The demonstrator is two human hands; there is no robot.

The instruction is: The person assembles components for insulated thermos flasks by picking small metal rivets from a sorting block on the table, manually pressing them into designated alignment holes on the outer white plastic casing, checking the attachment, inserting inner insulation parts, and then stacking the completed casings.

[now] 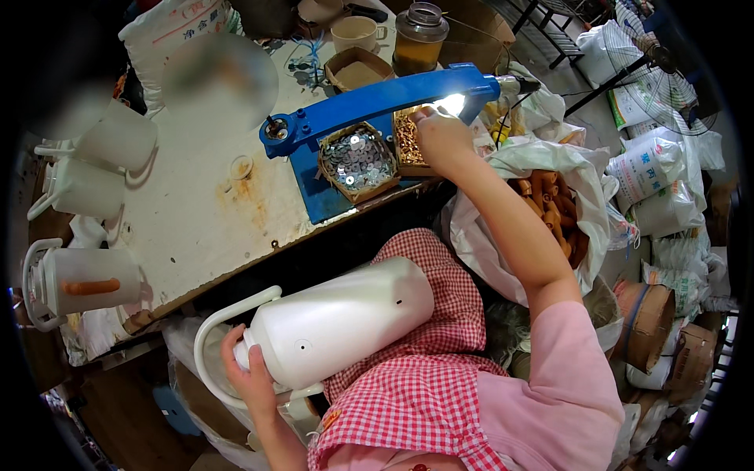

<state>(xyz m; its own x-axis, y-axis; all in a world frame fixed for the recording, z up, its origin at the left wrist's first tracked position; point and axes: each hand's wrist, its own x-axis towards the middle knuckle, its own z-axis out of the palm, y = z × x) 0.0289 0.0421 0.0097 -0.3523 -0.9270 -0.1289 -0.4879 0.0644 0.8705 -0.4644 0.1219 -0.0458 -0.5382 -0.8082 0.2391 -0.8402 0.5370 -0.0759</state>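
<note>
A white thermos jug body (357, 318) lies tilted across my lap, two small holes showing in its side. My left hand (253, 369) grips it at the narrow neck, inside the looped white handle (206, 345). My right hand (441, 140) reaches over the bench to a box of small copper-coloured rivets (410, 145). Its fingers are drawn together at the box's far end; whatever they pinch is hidden. Beside that box stands a cardboard tray of silver washers (355, 161). Both sit on the base of a blue riveting press (377, 100), under its long arm and lit lamp.
Several white jugs (94, 279) line the bench's left end. A sack of orange-brown handle grips (554, 212) stands right of my lap, under my right forearm. A lidded jar (420, 39) and a beige mug (353, 34) stand behind the press. A fan (660, 59) is farther right.
</note>
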